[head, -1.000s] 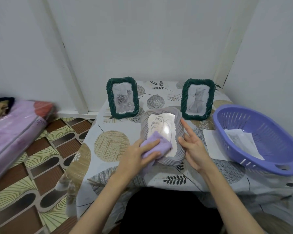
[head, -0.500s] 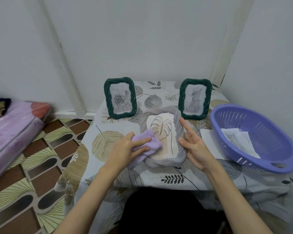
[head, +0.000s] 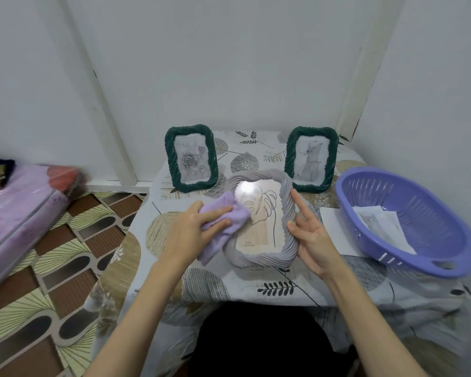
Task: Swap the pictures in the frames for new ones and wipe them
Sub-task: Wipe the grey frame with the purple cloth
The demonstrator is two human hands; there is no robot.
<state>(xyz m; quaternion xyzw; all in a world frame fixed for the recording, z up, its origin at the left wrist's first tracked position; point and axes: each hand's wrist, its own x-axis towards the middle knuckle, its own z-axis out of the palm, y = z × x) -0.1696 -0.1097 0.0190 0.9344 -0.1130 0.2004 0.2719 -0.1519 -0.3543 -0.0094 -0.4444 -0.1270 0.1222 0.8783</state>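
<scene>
Grey frame [head: 261, 221] tilted up on the counter [head: 229, 284] between the two hands, steadied along its right edge by the right hand [head: 312, 238] with fingers straight and released, presumably to keep the glass from sliding under the wipe. Lilac cloth [head: 223, 221] gripped in the left hand [head: 191, 232] against the frame's left border. Compared with half a second ago: cloth further toward the left rim, glare now at the glass's upper left.

No text, label or number can be read. The picture in the grey frame [head: 261, 221] has a small dark mark at its lower left (perhaps print, too small to make out), and the mattress cover [head: 25, 208] shows blurred marks.
</scene>
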